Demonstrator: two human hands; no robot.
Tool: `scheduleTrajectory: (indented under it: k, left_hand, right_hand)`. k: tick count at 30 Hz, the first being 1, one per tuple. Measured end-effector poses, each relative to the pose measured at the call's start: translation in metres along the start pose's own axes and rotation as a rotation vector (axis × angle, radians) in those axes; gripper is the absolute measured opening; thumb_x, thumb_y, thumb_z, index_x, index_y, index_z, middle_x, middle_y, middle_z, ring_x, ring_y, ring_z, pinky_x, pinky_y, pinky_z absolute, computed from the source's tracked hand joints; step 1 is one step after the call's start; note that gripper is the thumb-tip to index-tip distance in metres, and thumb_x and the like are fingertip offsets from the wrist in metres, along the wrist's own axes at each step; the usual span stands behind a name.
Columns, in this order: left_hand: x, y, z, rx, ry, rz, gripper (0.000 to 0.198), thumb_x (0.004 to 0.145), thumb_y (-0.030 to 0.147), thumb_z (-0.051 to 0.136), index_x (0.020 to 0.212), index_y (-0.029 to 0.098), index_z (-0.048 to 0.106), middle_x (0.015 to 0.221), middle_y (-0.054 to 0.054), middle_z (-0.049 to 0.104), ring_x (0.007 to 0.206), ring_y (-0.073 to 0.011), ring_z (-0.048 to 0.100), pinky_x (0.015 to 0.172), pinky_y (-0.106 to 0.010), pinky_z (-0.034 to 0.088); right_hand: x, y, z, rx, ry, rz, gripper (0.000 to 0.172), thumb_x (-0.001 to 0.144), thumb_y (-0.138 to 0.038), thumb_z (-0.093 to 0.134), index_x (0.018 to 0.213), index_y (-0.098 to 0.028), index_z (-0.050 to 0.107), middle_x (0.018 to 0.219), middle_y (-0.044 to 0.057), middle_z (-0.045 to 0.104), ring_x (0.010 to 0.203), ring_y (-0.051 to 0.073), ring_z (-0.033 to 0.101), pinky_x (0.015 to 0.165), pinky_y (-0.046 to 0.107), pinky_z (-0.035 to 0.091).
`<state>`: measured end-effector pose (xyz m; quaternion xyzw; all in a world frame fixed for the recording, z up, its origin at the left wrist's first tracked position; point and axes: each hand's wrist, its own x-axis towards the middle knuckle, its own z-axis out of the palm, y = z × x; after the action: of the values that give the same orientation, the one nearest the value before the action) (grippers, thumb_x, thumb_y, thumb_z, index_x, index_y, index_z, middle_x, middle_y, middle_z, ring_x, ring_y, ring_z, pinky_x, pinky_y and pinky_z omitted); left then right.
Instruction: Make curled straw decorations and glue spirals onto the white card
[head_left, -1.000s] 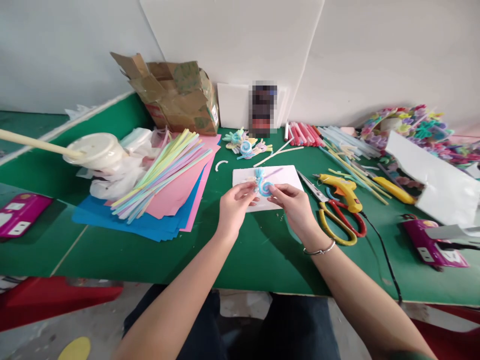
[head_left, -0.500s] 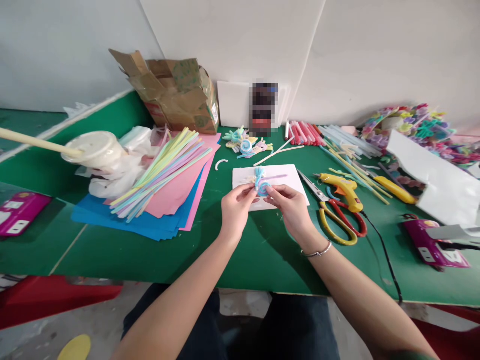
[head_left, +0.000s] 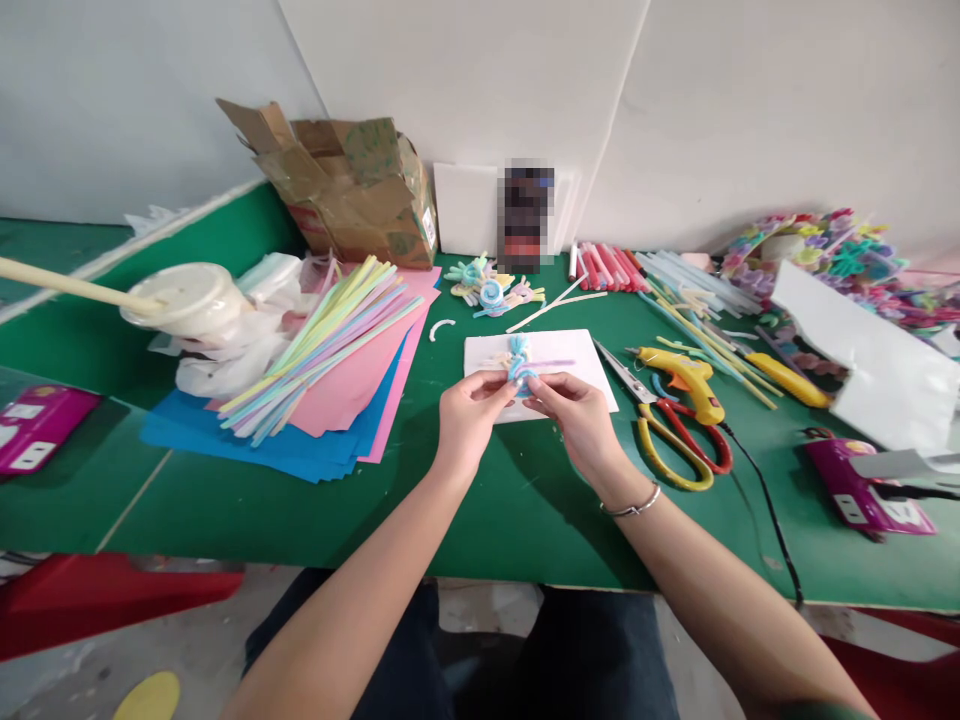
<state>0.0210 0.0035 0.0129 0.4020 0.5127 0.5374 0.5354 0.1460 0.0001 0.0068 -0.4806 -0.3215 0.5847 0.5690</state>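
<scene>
Over a white board [head_left: 577,400] in front of me, my left hand [head_left: 471,405] and my right hand [head_left: 581,410] pinch a light-blue coiled pipe cleaner [head_left: 525,381] between thumbs and fingertips. The fingers cover part of the coil. Just beyond it, another blue curled pipe-cleaner piece [head_left: 519,345] shows above the board, beside a purple pipe cleaner [head_left: 555,363] and some pale pieces. Whether these pieces are joined to the coil I cannot tell. A pile of finished-looking curled pipe-cleaner shapes [head_left: 491,292] lies behind the board.
Scissors [head_left: 679,440] and a yellow glue gun [head_left: 694,385] lie right of the board, with a yellow-handled tool [head_left: 791,378] farther right. Pastel pipe cleaners [head_left: 322,345] rest on coloured sheets [head_left: 262,445] at left. A cardboard box [head_left: 360,190] and a lidded cup [head_left: 187,295] stand behind.
The blue coil has been turned between my fingertips, so its spiral face shows less. Both hands stay at nearly the same place over the board.
</scene>
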Motion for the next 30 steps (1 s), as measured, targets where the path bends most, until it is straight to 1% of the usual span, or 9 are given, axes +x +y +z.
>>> scheduleTrajectory:
  k: [6, 10, 12, 14, 16, 19, 22, 25, 30]
  left_hand:
    - [0.002, 0.005, -0.003, 0.095, -0.023, -0.006, 0.015, 0.061, 0.026, 0.073, 0.072, 0.017, 0.071, 0.075, -0.004, 0.072, 0.076, -0.0196, 0.068, 0.073, -0.029, 0.054]
    - [0.008, 0.008, -0.009, 0.134, 0.016, -0.022, 0.016, 0.059, 0.024, 0.074, 0.072, 0.016, 0.071, 0.073, -0.004, 0.072, 0.073, -0.0188, 0.067, 0.070, -0.028, 0.052]
    - [0.011, 0.009, -0.012, 0.147, 0.022, -0.051, 0.016, 0.058, 0.022, 0.075, 0.072, 0.016, 0.070, 0.070, -0.003, 0.071, 0.070, -0.0177, 0.066, 0.068, -0.027, 0.052]
    - [0.013, 0.010, -0.015, 0.167, 0.011, -0.070, 0.015, 0.058, 0.022, 0.075, 0.071, 0.016, 0.070, 0.068, -0.003, 0.070, 0.067, -0.0165, 0.066, 0.065, -0.026, 0.051]
    - [0.014, 0.011, -0.017, 0.179, -0.007, -0.071, 0.014, 0.058, 0.021, 0.075, 0.069, 0.016, 0.070, 0.067, -0.002, 0.070, 0.066, -0.0159, 0.065, 0.064, -0.025, 0.051]
    - [0.013, 0.012, -0.017, 0.167, -0.020, -0.062, 0.012, 0.057, 0.020, 0.075, 0.068, 0.017, 0.070, 0.066, -0.002, 0.069, 0.065, -0.0154, 0.065, 0.063, -0.025, 0.051]
    - [0.014, 0.012, -0.017, 0.154, -0.019, -0.057, 0.009, 0.057, 0.018, 0.073, 0.065, 0.018, 0.069, 0.063, -0.001, 0.068, 0.061, -0.0146, 0.063, 0.062, -0.026, 0.050]
    - [0.017, 0.009, -0.018, 0.152, -0.035, -0.052, 0.009, 0.056, 0.018, 0.074, 0.064, 0.018, 0.069, 0.061, -0.001, 0.067, 0.060, -0.0149, 0.063, 0.061, -0.026, 0.049]
    - [0.022, -0.005, -0.019, 0.152, -0.075, -0.116, 0.010, 0.053, 0.013, 0.074, 0.059, 0.016, 0.067, 0.060, -0.001, 0.066, 0.059, -0.0150, 0.062, 0.060, -0.026, 0.050]
  right_hand:
    - [0.002, 0.003, 0.000, -0.050, -0.051, -0.022, 0.025, 0.056, -0.038, 0.081, 0.068, -0.019, 0.071, 0.071, -0.001, 0.069, 0.064, 0.012, 0.064, 0.075, 0.034, 0.057]
    - [0.003, -0.016, -0.010, -0.355, -0.144, -0.079, 0.034, 0.068, -0.044, 0.069, 0.091, -0.020, 0.070, 0.092, 0.005, 0.070, 0.078, 0.017, 0.065, 0.072, 0.036, 0.057]
    - [-0.003, -0.032, -0.029, -0.671, -0.060, -0.169, 0.034, 0.073, -0.043, 0.062, 0.097, -0.019, 0.068, 0.092, 0.007, 0.069, 0.080, 0.020, 0.064, 0.071, 0.038, 0.056]
    - [-0.014, -0.045, -0.056, -1.072, 0.090, -0.249, 0.030, 0.078, -0.037, 0.054, 0.096, -0.018, 0.068, 0.093, 0.010, 0.069, 0.084, 0.023, 0.064, 0.080, 0.043, 0.051]
    - [-0.028, -0.052, -0.086, -1.415, 0.305, -0.250, 0.030, 0.077, -0.034, 0.052, 0.096, -0.016, 0.066, 0.099, 0.014, 0.066, 0.090, 0.028, 0.062, 0.080, 0.046, 0.049]
    - [-0.043, -0.050, -0.124, -1.724, 0.382, -0.136, 0.036, 0.077, -0.035, 0.052, 0.104, -0.014, 0.063, 0.099, 0.015, 0.065, 0.093, 0.032, 0.061, 0.079, 0.044, 0.048]
    - [-0.040, -0.043, -0.137, -1.840, 0.240, -0.029, 0.035, 0.075, -0.031, 0.052, 0.102, -0.010, 0.061, 0.097, 0.017, 0.064, 0.089, 0.030, 0.062, 0.081, 0.040, 0.047]
    - [-0.027, -0.042, -0.131, -1.857, 0.263, 0.014, 0.036, 0.074, -0.030, 0.053, 0.103, -0.008, 0.058, 0.099, 0.019, 0.063, 0.092, 0.031, 0.061, 0.081, 0.038, 0.046]
    - [-0.017, -0.050, -0.115, -1.691, 0.256, 0.251, 0.022, 0.072, -0.036, 0.054, 0.084, -0.016, 0.056, 0.077, 0.013, 0.063, 0.073, 0.027, 0.063, 0.061, 0.033, 0.044]
